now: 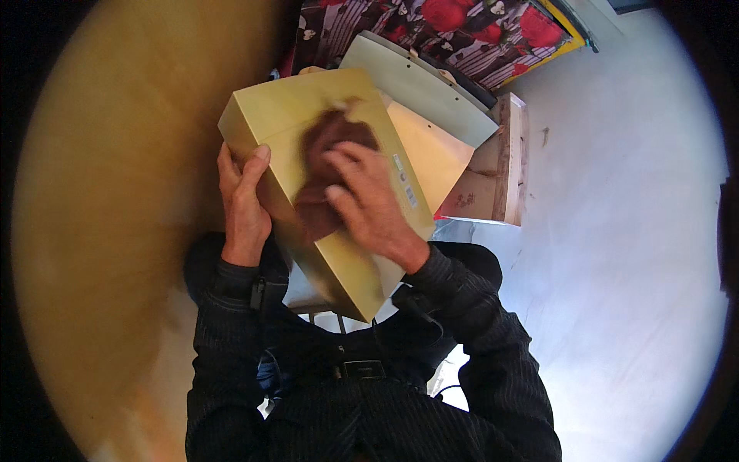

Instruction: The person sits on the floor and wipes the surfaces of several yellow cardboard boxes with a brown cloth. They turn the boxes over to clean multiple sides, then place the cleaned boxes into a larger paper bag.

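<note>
A large gold-coloured box (pixel 265 110) is tilted above my lap, its broad face turned up towards me. My left hand (pixel 242 202) grips the box by its left edge, thumb on the near side edge and fingers around behind. On the broad face lies a dark brown cloth (pixel 323 144), crumpled and partly blurred. My right hand (pixel 369 202) rests on this cloth with fingers bent, pressing it against the box; whether the fingers pinch it is hard to see. Small printed labels (pixel 405 180) show along the right part of the face.
Behind the box lean a pale grey-green paper bag (pixel 421 86) and an orange-tan bag or folder (pixel 430 147). A brown box with pale edges (pixel 491 173) stands at the right. Beyond them is a rose-patterned surface (pixel 444 34) with a yellow edge.
</note>
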The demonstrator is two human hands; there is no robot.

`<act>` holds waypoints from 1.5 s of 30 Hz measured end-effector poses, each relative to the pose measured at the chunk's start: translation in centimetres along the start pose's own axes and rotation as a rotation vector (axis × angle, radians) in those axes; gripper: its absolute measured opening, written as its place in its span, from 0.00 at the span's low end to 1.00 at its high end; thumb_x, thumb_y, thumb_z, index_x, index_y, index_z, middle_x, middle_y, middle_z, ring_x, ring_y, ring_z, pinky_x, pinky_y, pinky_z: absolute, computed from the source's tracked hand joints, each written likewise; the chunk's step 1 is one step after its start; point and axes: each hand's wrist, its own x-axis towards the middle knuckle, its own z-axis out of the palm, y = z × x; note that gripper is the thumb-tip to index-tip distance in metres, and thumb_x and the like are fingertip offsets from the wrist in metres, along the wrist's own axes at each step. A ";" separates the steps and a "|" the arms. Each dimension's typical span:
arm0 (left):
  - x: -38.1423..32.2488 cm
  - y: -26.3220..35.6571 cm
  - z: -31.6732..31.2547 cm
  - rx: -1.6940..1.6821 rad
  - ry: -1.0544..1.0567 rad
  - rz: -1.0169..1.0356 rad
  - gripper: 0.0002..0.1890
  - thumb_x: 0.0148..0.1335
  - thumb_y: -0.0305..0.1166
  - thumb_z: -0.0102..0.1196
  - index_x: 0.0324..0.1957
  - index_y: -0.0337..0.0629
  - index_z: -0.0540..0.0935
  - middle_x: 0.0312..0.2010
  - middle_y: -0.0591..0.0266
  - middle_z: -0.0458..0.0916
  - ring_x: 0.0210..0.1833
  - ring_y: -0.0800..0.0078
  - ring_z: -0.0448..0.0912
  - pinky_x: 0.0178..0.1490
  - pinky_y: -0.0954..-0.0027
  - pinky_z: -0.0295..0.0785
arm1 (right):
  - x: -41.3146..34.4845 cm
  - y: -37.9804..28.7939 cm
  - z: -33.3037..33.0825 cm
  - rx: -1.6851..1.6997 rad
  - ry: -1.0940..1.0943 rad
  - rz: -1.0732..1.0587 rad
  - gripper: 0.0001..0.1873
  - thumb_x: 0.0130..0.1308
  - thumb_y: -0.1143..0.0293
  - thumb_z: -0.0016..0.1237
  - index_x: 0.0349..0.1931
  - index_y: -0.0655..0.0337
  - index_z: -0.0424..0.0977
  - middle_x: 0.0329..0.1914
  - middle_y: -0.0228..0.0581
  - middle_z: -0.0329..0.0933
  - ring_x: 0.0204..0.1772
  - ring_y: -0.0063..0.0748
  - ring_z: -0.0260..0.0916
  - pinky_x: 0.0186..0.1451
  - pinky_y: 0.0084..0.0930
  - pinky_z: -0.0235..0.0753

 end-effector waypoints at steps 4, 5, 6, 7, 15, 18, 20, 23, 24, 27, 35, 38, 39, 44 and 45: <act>-0.2 0.8 0.1 -0.038 -0.028 0.000 0.29 0.74 0.34 0.63 0.72 0.37 0.70 0.64 0.56 0.78 0.66 0.67 0.76 0.70 0.64 0.70 | 3.0 -1.0 1.5 0.076 -0.046 -0.168 0.27 0.73 0.72 0.54 0.71 0.64 0.71 0.77 0.58 0.66 0.79 0.64 0.62 0.84 0.56 0.59; -0.3 1.0 0.1 -0.062 -0.028 -0.010 0.30 0.74 0.32 0.64 0.72 0.36 0.69 0.64 0.55 0.78 0.66 0.68 0.76 0.71 0.65 0.70 | 3.9 0.2 1.6 0.019 -0.039 -0.169 0.27 0.74 0.72 0.53 0.72 0.64 0.71 0.77 0.58 0.66 0.80 0.64 0.61 0.85 0.55 0.58; -0.3 1.0 0.2 -0.102 -0.035 -0.022 0.30 0.73 0.31 0.64 0.71 0.36 0.69 0.63 0.56 0.78 0.65 0.68 0.76 0.71 0.65 0.70 | 4.7 1.7 1.7 -0.038 -0.032 -0.171 0.27 0.74 0.72 0.53 0.72 0.65 0.71 0.78 0.58 0.66 0.81 0.64 0.61 0.86 0.55 0.57; -0.5 1.0 0.4 -0.108 -0.013 -0.006 0.32 0.71 0.31 0.66 0.72 0.35 0.68 0.64 0.56 0.77 0.66 0.67 0.75 0.72 0.64 0.69 | 5.4 3.4 1.5 -0.060 0.004 -0.080 0.26 0.75 0.73 0.50 0.72 0.65 0.71 0.80 0.59 0.65 0.83 0.63 0.59 0.88 0.54 0.55; -0.2 0.1 0.7 -0.013 -0.007 0.039 0.35 0.73 0.36 0.64 0.76 0.36 0.66 0.68 0.53 0.77 0.68 0.63 0.76 0.73 0.62 0.69 | 7.0 4.7 2.9 -0.003 0.099 0.018 0.26 0.79 0.69 0.49 0.73 0.71 0.69 0.80 0.67 0.65 0.84 0.66 0.58 0.88 0.51 0.56; -0.8 0.2 0.3 -0.125 -0.017 -0.015 0.34 0.73 0.35 0.63 0.76 0.36 0.67 0.67 0.54 0.77 0.68 0.63 0.77 0.73 0.62 0.70 | 7.2 2.2 3.5 0.063 0.017 -0.234 0.27 0.77 0.72 0.49 0.73 0.71 0.68 0.80 0.64 0.65 0.84 0.64 0.59 0.88 0.51 0.56; -0.8 0.5 0.2 -0.090 -0.024 -0.022 0.35 0.71 0.33 0.65 0.75 0.35 0.66 0.65 0.55 0.77 0.66 0.66 0.77 0.71 0.64 0.71 | 8.0 2.8 2.8 0.050 -0.096 -0.280 0.28 0.77 0.72 0.49 0.74 0.71 0.68 0.81 0.63 0.65 0.85 0.62 0.59 0.88 0.50 0.56; -0.6 0.8 0.3 -0.090 -0.035 -0.017 0.36 0.70 0.32 0.67 0.75 0.34 0.65 0.65 0.55 0.76 0.66 0.66 0.76 0.71 0.63 0.71 | 8.9 5.7 1.7 -0.047 -0.012 -0.048 0.28 0.77 0.72 0.48 0.75 0.71 0.67 0.82 0.63 0.65 0.85 0.62 0.59 0.88 0.49 0.57; -0.7 0.7 0.6 -0.084 -0.022 -0.018 0.36 0.70 0.32 0.67 0.75 0.34 0.65 0.65 0.55 0.76 0.66 0.66 0.75 0.71 0.63 0.71 | 8.8 6.8 1.0 -0.039 0.013 0.016 0.28 0.78 0.72 0.48 0.75 0.71 0.67 0.82 0.63 0.64 0.85 0.62 0.59 0.88 0.49 0.57; -0.3 0.7 0.9 -0.059 -0.025 0.019 0.36 0.70 0.33 0.67 0.74 0.34 0.66 0.66 0.54 0.75 0.68 0.66 0.74 0.72 0.62 0.70 | 8.9 8.2 0.5 -0.064 0.044 0.114 0.27 0.79 0.72 0.47 0.76 0.71 0.67 0.82 0.64 0.64 0.85 0.62 0.59 0.88 0.49 0.57; -0.7 0.9 0.4 -0.151 -0.012 -0.077 0.35 0.70 0.32 0.68 0.73 0.35 0.67 0.64 0.55 0.77 0.64 0.67 0.77 0.69 0.65 0.73 | 5.8 1.7 2.1 0.042 -0.074 -0.202 0.26 0.79 0.73 0.46 0.74 0.70 0.68 0.82 0.61 0.64 0.86 0.63 0.58 0.88 0.51 0.55; -0.2 0.9 0.5 -0.108 -0.032 -0.036 0.36 0.69 0.32 0.69 0.73 0.34 0.66 0.65 0.54 0.77 0.65 0.67 0.77 0.70 0.64 0.71 | 6.3 6.2 0.8 -0.045 -0.014 0.033 0.27 0.79 0.73 0.46 0.76 0.68 0.67 0.82 0.60 0.65 0.85 0.61 0.59 0.88 0.49 0.57; -0.3 1.0 0.6 -0.100 -0.029 -0.034 0.36 0.69 0.32 0.69 0.73 0.33 0.66 0.65 0.54 0.77 0.66 0.67 0.77 0.71 0.63 0.71 | 6.3 8.2 0.2 -0.129 0.005 0.156 0.27 0.80 0.71 0.46 0.76 0.69 0.66 0.82 0.60 0.66 0.85 0.60 0.59 0.87 0.47 0.58; -0.2 0.9 0.9 -0.103 -0.008 -0.016 0.38 0.66 0.31 0.70 0.73 0.32 0.66 0.65 0.53 0.77 0.67 0.66 0.76 0.72 0.63 0.70 | 0.8 13.4 -2.6 -0.082 0.016 0.386 0.27 0.82 0.70 0.44 0.76 0.73 0.63 0.79 0.66 0.66 0.81 0.64 0.62 0.84 0.48 0.62; -0.2 0.8 0.9 -0.108 0.001 -0.014 0.38 0.66 0.31 0.70 0.73 0.32 0.66 0.65 0.53 0.77 0.67 0.66 0.76 0.72 0.63 0.70 | -0.6 13.3 -2.7 -0.045 -0.022 0.499 0.28 0.81 0.71 0.44 0.77 0.73 0.62 0.78 0.66 0.66 0.81 0.65 0.62 0.83 0.48 0.62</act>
